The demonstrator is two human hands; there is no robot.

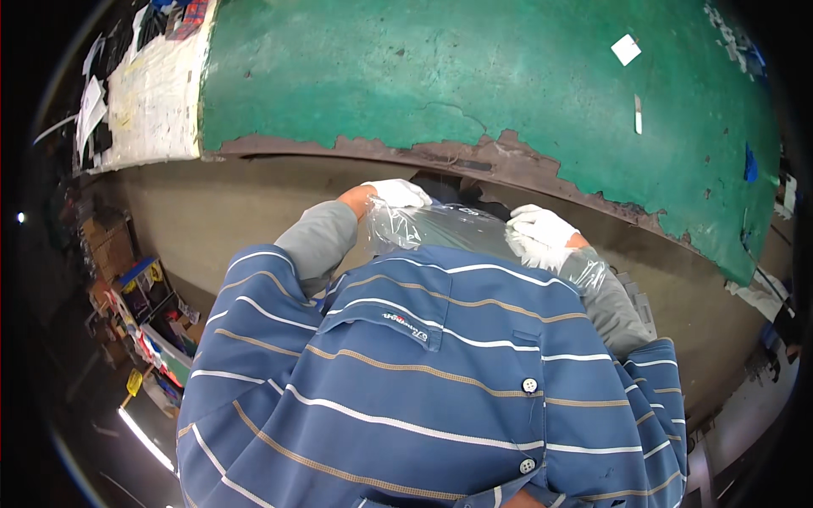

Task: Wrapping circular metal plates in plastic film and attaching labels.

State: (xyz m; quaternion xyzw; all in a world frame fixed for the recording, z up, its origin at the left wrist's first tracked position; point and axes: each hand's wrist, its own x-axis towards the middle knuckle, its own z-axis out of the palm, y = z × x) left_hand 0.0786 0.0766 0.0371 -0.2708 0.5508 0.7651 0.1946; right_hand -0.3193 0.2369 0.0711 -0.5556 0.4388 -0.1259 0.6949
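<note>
A clear plastic bag (461,227) with something grey inside or behind it spans the space between my hands, close to my chest. My left hand (398,193), in a white glove, is closed on its upper left edge, where the film crumples. At the opposite side my right hand (542,227), also white-gloved, pinches the film, and a loose part of it drapes over my right wrist. Dark shapes show just beyond the bag, below the table's edge; I cannot make out what they are. My striped blue shirt hides the bag's near side.
Ahead stretches a green-topped table (339,76) with a worn, peeling front edge. On it lie a white square card (626,49), a slim white-and-grey tool (638,114) and a small blue item (750,163). A pale taped sheet (157,102) covers its left end. Shelving with boxes (108,245) stands at left.
</note>
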